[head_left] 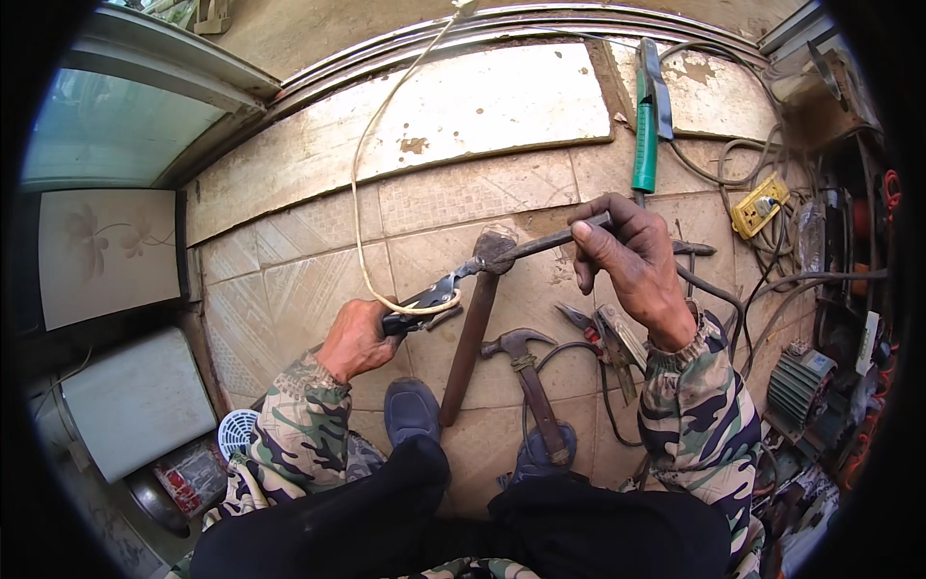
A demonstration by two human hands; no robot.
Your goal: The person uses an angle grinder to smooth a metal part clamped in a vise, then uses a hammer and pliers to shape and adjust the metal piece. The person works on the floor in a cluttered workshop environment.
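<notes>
Left hand (365, 338) grips the pliers (434, 295). Right hand (632, 259) pinches the bar (552, 240) at its right end; the left end overlies the sledgehammer (473, 343), contact unclear. Bar: likely stiff, fairly heavy; hold by the right end.

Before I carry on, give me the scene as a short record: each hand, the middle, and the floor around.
Left hand: closed on black-handled pliers
Right hand: pinching a dark metal bar, held slanted
Between hands: long-handled hammer, head away from the person; contact with bar or pliers unclear
Cable: cream cable runs from the top edge down to the pliers
Near floor: claw hammer, right of the long-handled hammer
Far right: green-handled tool; yellow socket box
</notes>
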